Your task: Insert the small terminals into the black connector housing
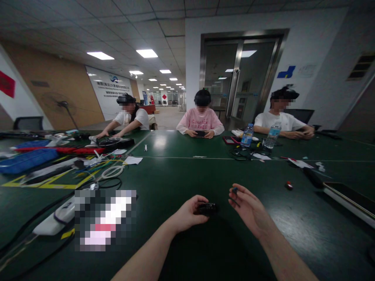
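Note:
My left hand (187, 214) is closed around a small, shiny black object (208, 208), gripped between thumb and fingers just over the dark green table (175, 175). To its right, my right hand (249, 208) is raised with thumb and fingertips together. A tiny dark bluish piece (234, 190) shows at those fingertips; its kind is too small to make out. The two hands are apart, and the black object does not touch the right hand. A small red and dark item (288, 185) lies on the table beyond my right hand.
Left are a white power strip (55, 218), a blurred-out phone-like rectangle (108, 220), tangled cables (113, 171) and a blue tray (29, 160). Two water bottles (247, 136) stand ahead right. A dark-screened device (351, 199) lies far right. Three people sit across the table.

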`<state>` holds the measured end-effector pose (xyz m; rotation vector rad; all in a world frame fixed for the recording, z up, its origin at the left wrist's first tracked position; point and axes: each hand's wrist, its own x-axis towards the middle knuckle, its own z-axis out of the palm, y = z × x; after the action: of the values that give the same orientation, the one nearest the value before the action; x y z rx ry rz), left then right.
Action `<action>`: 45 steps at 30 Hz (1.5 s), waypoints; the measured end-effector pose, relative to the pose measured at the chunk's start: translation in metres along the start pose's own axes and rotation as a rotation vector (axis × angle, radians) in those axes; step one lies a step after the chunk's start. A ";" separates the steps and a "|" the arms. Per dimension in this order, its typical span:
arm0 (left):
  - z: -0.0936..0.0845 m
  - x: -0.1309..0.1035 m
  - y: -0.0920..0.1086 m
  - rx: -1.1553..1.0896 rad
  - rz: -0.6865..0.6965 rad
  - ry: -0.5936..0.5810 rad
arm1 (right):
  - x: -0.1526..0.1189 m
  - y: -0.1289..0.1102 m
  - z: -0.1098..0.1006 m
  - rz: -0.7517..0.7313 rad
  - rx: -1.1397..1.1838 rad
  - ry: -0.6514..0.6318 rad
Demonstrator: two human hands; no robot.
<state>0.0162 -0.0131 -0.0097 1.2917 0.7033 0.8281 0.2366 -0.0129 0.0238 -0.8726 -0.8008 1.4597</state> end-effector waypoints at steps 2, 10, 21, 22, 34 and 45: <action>0.000 0.000 -0.001 -0.010 0.008 -0.003 | 0.000 0.000 0.000 -0.008 -0.014 -0.003; -0.001 0.000 0.000 0.006 -0.005 -0.011 | 0.000 0.002 0.001 -0.019 -0.034 -0.026; 0.000 0.001 -0.003 -0.035 0.016 -0.014 | -0.005 0.006 0.009 -0.023 -0.101 -0.059; 0.000 0.001 -0.003 -0.039 0.017 -0.016 | -0.005 0.007 0.009 -0.029 -0.127 -0.063; -0.001 0.001 -0.005 -0.025 0.040 -0.028 | -0.007 0.016 0.013 -0.134 -0.566 -0.202; -0.003 0.000 -0.001 0.061 -0.012 0.010 | -0.010 0.021 0.018 -0.283 -1.203 -0.393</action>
<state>0.0136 -0.0116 -0.0110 1.3380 0.7481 0.8093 0.2113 -0.0245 0.0148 -1.2575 -2.0996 0.7986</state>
